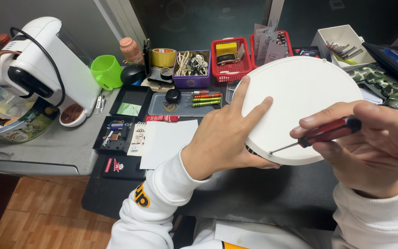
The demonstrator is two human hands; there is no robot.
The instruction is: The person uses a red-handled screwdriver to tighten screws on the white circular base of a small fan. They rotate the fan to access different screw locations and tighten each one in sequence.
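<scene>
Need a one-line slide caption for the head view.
Left hand steadies a round white disc on edge over a dark table while the right hand sets a red-handled screwdriver against its rim.

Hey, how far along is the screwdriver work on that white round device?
Done: nothing shows as removed; the white round device looks closed, with no loose screws visible beside it. In hand: the left hand holds it tilted by its edge while the right hand holds a red-handled screwdriver, tip at a small hole near the rim. Left: this screw at least; other screws can't be seen.
</scene>
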